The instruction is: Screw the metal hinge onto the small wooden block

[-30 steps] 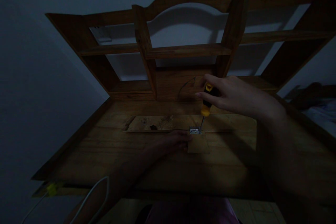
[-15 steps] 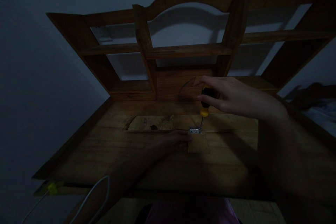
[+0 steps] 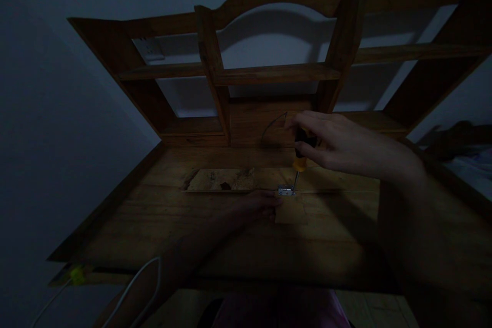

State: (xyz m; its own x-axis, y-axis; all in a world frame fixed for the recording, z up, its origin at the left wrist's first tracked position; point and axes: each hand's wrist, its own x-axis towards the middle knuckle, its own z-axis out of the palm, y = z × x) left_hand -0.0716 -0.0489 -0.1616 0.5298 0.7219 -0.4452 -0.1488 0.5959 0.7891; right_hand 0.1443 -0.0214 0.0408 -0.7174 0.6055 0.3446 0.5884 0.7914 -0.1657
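Note:
My right hand (image 3: 330, 143) is closed round the black and yellow handle of a screwdriver (image 3: 300, 154), which stands nearly upright. Its tip rests on a small metal hinge (image 3: 285, 191) lying on the wooden desk (image 3: 215, 236). My left hand (image 3: 259, 205) lies in shadow just left of the hinge, its fingers pressed against a small square piece of wood (image 3: 291, 211) under the hinge; how the fingers are set is too dark to make out. A long wooden board (image 3: 230, 180) lies behind the hinge.
A wooden shelf unit (image 3: 277, 74) with an arched top stands at the back of the desk. A thin wire (image 3: 271, 124) curls near its base. A white cable (image 3: 134, 279) with a yellow tag (image 3: 76, 274) hangs at the desk's front left edge. The room is dim.
My right hand has turned on the screwdriver handle, fingers shifting round it so less of the yellow end shows. The tip stays on the hinge and my left hand has not moved.

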